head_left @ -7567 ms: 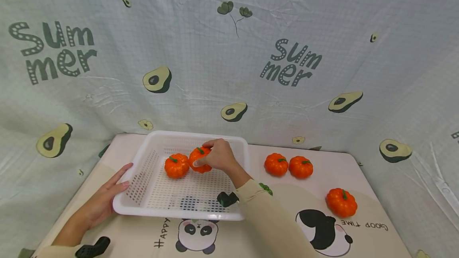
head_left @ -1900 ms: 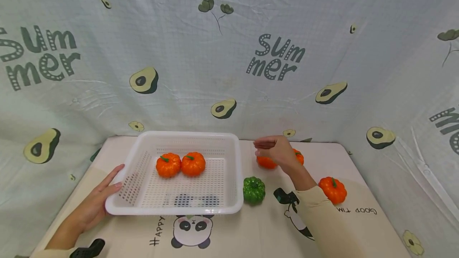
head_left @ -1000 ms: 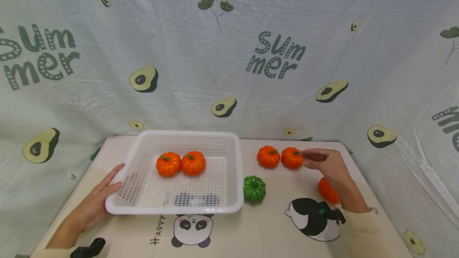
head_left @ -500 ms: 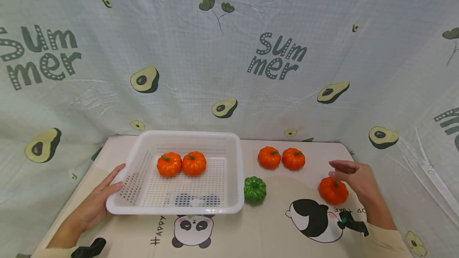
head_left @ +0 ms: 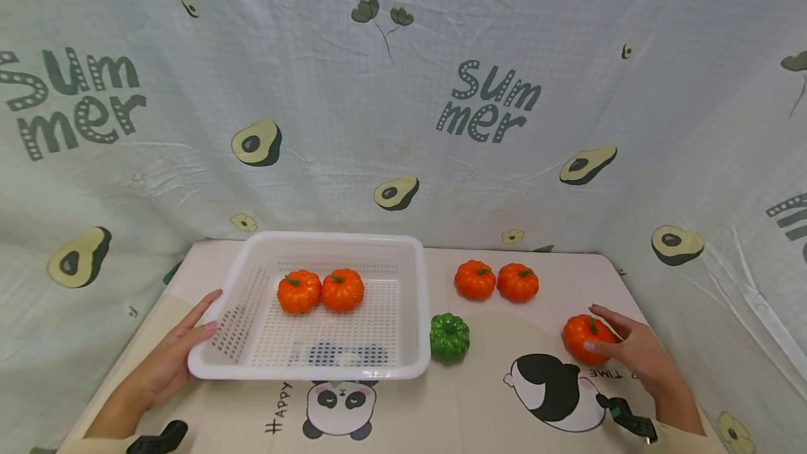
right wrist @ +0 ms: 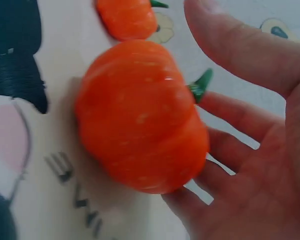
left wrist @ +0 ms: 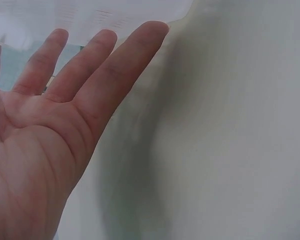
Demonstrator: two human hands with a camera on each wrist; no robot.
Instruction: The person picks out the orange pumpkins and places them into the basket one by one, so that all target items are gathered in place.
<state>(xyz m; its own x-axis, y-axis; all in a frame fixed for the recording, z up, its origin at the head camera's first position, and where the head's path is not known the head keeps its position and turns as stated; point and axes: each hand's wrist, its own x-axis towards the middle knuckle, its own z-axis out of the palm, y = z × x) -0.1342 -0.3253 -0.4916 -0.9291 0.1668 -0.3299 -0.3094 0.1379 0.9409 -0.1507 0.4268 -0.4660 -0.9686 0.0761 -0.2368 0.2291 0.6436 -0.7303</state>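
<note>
My right hand [head_left: 639,356] is around the right side of a small orange pumpkin [head_left: 586,338] with a green stem. In the right wrist view its fingers [right wrist: 230,145] stretch behind the pumpkin, while the thumb stands apart from it. My left hand [head_left: 167,359] lies with straight fingers against the left side of a white plastic basket [head_left: 309,373]; the left wrist view shows the fingertips at the basket's wall [left wrist: 80,20]. Two orange pumpkins, a left one [head_left: 299,291] and a right one [head_left: 342,291], sit side by side in the basket.
Two more orange pumpkins, one [head_left: 475,280] beside the other [head_left: 518,282], stand at the back right of the table. A green ribbed vegetable [head_left: 450,338] is close to the basket's right side. A printed cloth [head_left: 403,90] hangs behind the table [head_left: 479,412].
Earlier my right hand set a second pumpkin in the basket and left it there. It then passed over the back pumpkins and came down at the far-right one. The left hand stays put.
</note>
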